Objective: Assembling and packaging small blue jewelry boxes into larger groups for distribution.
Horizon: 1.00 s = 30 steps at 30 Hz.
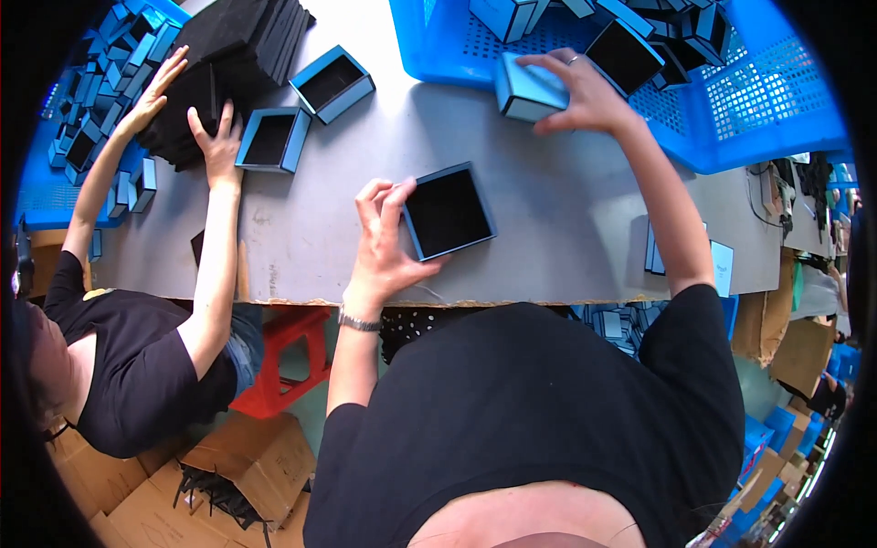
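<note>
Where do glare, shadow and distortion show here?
In the head view, the table washes out white toward the top; soft shadow lies beside the right basket; straight edges bow near the black rim; the box in the left hand shows little inside.

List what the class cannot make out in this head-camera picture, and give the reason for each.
- Head view: the inside of the light-blue box at the right hand, hidden by its own walls.
- Head view: details inside the open box at the left hand, too dark.
- Head view: the far end of the blue basket, cut off by the upper edge.
</note>
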Motion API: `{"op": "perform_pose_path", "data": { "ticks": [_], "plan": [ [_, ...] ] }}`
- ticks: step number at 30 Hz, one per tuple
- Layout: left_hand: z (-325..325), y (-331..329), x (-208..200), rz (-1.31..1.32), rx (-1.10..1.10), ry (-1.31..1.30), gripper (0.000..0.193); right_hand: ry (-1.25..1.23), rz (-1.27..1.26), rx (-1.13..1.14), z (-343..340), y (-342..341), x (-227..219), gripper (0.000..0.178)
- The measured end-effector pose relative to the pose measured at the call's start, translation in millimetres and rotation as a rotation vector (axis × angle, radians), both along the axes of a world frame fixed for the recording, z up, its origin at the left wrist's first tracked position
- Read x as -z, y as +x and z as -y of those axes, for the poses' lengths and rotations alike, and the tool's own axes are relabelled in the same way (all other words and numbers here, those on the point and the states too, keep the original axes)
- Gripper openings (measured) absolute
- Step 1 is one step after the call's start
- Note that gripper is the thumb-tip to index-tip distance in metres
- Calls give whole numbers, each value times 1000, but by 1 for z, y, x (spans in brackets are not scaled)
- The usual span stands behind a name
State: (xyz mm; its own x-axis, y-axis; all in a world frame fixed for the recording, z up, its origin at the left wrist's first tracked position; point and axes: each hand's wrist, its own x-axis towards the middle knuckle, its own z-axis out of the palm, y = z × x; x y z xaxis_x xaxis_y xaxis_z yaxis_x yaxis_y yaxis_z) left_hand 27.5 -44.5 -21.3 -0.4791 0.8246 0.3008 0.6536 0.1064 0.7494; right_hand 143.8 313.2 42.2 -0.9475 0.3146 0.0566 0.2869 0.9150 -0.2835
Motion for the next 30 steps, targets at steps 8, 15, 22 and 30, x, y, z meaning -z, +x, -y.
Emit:
{"op": "perform_pose_path", "data": {
  "ticks": [8, 15, 22, 30],
  "plan": [
    [-44, 19, 14, 90, 40, 148, 144, -54, -88, -379, 133, 35, -1, 81],
    [-43, 28, 5, -42, 161, 138, 127, -10, -124, -308, 146, 53, 2, 76],
    [-45, 27, 10, -33, 167, 120, 119, -85, -122, -337, 141, 50, -4, 70],
    [-45, 22, 9, 9, 228, 34, 125, -70, -171, -293, 144, 63, 14, 70]
  ]
}}
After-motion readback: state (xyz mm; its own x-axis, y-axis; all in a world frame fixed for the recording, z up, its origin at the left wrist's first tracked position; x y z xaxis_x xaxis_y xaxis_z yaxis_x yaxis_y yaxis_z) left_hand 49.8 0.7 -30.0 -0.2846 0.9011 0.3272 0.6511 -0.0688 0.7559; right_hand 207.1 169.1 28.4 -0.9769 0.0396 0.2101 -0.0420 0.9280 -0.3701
